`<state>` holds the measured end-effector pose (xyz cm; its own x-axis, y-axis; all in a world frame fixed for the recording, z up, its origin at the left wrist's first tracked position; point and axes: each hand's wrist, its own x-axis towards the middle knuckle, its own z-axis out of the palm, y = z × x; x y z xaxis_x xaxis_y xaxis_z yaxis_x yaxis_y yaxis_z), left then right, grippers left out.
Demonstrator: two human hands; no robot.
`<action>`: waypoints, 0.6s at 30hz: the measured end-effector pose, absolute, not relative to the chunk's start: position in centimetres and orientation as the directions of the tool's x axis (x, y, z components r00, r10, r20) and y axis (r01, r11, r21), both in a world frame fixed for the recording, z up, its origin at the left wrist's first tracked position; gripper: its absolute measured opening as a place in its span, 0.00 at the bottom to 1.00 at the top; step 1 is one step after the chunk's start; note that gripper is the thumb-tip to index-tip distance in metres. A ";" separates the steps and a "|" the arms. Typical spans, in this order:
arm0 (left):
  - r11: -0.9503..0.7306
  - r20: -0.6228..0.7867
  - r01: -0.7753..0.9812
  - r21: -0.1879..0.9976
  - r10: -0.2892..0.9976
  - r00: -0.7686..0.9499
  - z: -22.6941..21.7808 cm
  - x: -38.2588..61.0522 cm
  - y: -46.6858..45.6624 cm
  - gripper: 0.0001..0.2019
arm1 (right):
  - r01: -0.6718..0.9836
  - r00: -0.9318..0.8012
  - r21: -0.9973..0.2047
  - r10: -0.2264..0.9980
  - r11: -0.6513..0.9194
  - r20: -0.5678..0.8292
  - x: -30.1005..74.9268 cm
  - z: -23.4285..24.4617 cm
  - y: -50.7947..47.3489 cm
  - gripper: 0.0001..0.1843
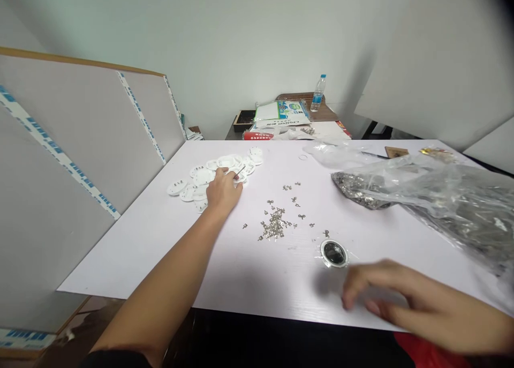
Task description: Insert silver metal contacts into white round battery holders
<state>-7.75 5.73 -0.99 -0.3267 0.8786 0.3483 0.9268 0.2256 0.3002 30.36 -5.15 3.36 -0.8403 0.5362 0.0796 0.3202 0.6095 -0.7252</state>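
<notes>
White table [132, 261], grey panels [80, 143] beside; left fingers [227, 178] clamped on metal pin [240, 170], right fingers [353, 287] curled apart

The light was bright and soft, and it seemed to come from above, so the white table [120, 261] looked a little washed out. A weak shadow lay beside the right hand [425, 309], and this hand was slightly blurred, while the left hand [223, 191] was sharper. The plastic bag [453, 196] beyond the right hand had small glare. The picture corner far above the right hand was dark, and the lines near the edges were bent.
</notes>
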 end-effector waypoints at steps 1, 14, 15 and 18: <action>0.225 0.356 0.926 0.303 0.875 -0.329 -0.9 -7.8 5.7 0.10 | 0.312 -0.838 -0.782 0.544 0.539 0.041 29.7 4.0 -3.5 0.10; -0.553 0.740 0.729 0.402 0.666 0.097 -0.1 -3.7 2.8 0.07 | -0.232 -0.568 -0.924 0.814 -0.303 -0.124 18.2 0.9 4.1 0.18; -0.616 0.723 0.674 0.408 0.669 0.173 -0.2 -2.9 2.4 0.07 | -0.270 -0.575 -0.910 0.811 -0.314 -0.110 17.9 0.7 3.9 0.18; -0.697 0.666 0.571 0.434 0.675 0.317 -0.7 -1.1 1.7 0.06 | -0.315 -0.533 -0.909 0.843 -0.272 -0.068 17.6 0.0 3.6 0.16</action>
<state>-1.11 1.68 -0.67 0.3170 0.6748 0.6665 0.5707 -0.6970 0.4342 17.63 3.59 0.02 -0.5332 0.8432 -0.0678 -0.3151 -0.2724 -0.9091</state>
